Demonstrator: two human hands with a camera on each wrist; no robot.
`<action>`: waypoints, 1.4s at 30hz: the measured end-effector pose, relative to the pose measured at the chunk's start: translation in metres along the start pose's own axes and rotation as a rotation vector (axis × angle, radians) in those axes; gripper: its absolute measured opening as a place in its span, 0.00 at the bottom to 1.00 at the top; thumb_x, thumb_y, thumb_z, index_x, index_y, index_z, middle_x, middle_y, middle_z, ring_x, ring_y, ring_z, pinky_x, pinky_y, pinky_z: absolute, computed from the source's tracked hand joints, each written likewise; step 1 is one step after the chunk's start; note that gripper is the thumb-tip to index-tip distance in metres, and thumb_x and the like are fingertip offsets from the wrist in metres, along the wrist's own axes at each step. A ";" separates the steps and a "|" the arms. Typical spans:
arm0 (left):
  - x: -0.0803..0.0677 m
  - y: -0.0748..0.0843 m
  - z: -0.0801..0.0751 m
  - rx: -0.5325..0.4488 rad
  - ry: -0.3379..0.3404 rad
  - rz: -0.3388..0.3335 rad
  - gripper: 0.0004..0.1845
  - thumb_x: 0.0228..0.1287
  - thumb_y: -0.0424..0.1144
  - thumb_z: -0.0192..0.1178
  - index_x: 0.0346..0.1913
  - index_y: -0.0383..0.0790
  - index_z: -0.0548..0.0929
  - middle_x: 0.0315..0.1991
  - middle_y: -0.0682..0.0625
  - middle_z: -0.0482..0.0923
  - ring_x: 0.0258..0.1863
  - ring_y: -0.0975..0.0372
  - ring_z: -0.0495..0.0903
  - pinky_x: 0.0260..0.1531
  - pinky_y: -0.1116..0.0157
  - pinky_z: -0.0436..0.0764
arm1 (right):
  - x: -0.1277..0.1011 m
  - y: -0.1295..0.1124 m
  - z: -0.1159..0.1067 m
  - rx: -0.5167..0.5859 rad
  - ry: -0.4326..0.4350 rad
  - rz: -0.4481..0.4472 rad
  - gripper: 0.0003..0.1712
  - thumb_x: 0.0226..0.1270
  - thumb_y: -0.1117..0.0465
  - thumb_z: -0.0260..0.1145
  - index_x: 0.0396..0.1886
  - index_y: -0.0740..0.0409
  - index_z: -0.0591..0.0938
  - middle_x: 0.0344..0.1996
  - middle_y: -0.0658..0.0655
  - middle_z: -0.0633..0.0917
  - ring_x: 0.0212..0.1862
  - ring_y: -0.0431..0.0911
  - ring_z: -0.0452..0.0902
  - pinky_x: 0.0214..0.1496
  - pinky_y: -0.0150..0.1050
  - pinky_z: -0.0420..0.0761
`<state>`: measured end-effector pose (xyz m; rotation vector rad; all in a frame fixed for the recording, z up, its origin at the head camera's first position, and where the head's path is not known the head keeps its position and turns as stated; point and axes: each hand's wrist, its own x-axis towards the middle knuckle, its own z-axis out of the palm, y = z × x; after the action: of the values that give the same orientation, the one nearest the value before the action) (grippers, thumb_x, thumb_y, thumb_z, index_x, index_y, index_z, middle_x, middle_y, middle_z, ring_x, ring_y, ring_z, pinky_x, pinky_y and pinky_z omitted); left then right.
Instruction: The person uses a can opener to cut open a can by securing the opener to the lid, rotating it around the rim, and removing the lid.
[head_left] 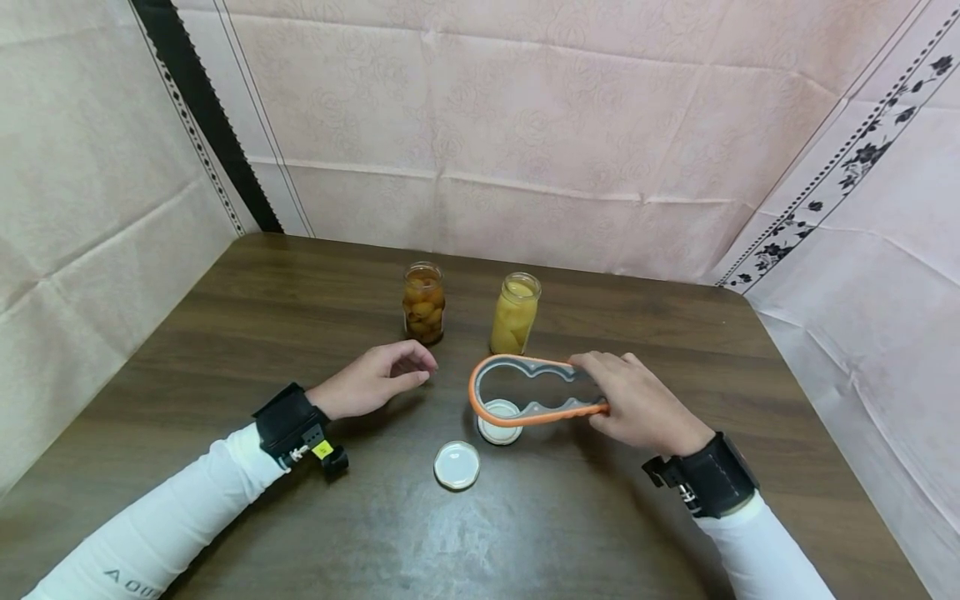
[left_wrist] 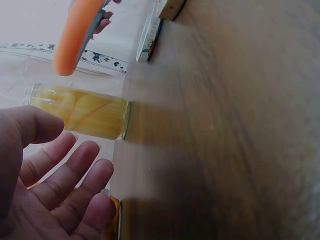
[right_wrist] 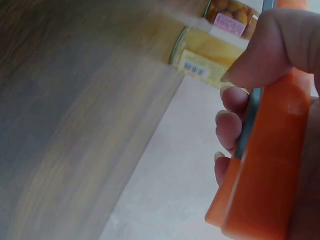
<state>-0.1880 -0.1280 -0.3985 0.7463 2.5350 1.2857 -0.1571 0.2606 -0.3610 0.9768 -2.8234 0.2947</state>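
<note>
Jar opener (head_left: 536, 392), orange-rimmed grey plastic, centre of the frame above one lid (head_left: 500, 421) on the table (head_left: 225, 350): looks light, stiff, not fragile; right hand (head_left: 637, 404) clasps its narrow end, the sensible hold; left hand (head_left: 371, 382) relaxed, holding nothing.

The white sleeve (head_left: 142, 542) at about 8 o'clock in the head view has dark letters near its lower edge; they look upside down and read something like "AOO", but the rest is cut off. In the right wrist view, the yellow jar (right_wrist: 210, 60) at 1 o'clock has a label with a barcode, too blurry to read
</note>
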 end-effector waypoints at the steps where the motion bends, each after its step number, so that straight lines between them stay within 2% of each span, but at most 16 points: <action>1: 0.000 0.000 0.000 0.004 0.001 0.007 0.09 0.76 0.40 0.58 0.53 0.46 0.81 0.50 0.48 0.83 0.51 0.59 0.79 0.52 0.58 0.79 | 0.000 0.002 0.000 0.007 -0.005 0.009 0.41 0.49 0.64 0.79 0.65 0.59 0.74 0.58 0.56 0.83 0.57 0.48 0.80 0.52 0.45 0.72; 8: 0.001 -0.001 0.000 0.023 -0.009 0.020 0.11 0.76 0.41 0.58 0.55 0.42 0.81 0.50 0.49 0.83 0.50 0.59 0.79 0.51 0.60 0.79 | -0.003 0.020 0.004 0.055 -0.048 0.080 0.41 0.51 0.66 0.78 0.67 0.59 0.73 0.61 0.60 0.81 0.60 0.52 0.79 0.56 0.48 0.72; 13: 0.000 -0.001 0.000 0.029 -0.013 0.022 0.12 0.76 0.41 0.57 0.55 0.41 0.80 0.50 0.48 0.83 0.50 0.59 0.79 0.51 0.60 0.79 | -0.005 0.031 0.006 0.074 -0.059 0.091 0.39 0.53 0.69 0.76 0.67 0.60 0.72 0.60 0.61 0.81 0.61 0.53 0.78 0.56 0.49 0.71; 28: -0.001 0.001 0.000 0.065 -0.050 -0.010 0.12 0.76 0.41 0.58 0.56 0.42 0.80 0.50 0.50 0.83 0.50 0.60 0.80 0.51 0.59 0.80 | -0.013 0.050 0.005 0.089 -0.106 0.159 0.36 0.55 0.68 0.74 0.65 0.58 0.73 0.57 0.61 0.83 0.56 0.52 0.78 0.55 0.50 0.71; 38: 0.000 -0.001 0.000 0.065 -0.057 -0.009 0.12 0.76 0.42 0.58 0.56 0.42 0.80 0.50 0.50 0.83 0.50 0.60 0.80 0.51 0.60 0.80 | -0.015 0.060 0.007 0.108 -0.153 0.182 0.37 0.55 0.67 0.74 0.66 0.62 0.73 0.59 0.65 0.81 0.58 0.56 0.78 0.59 0.59 0.73; 42: 0.000 -0.001 0.000 0.065 -0.059 -0.005 0.12 0.76 0.42 0.58 0.56 0.42 0.80 0.50 0.49 0.83 0.50 0.60 0.80 0.51 0.60 0.80 | -0.015 0.064 0.009 0.150 -0.179 0.174 0.38 0.56 0.65 0.76 0.67 0.64 0.73 0.58 0.64 0.81 0.47 0.51 0.78 0.51 0.50 0.77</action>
<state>-0.1881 -0.1285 -0.3990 0.7783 2.5404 1.1667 -0.1859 0.3171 -0.3815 0.8218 -3.0952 0.4675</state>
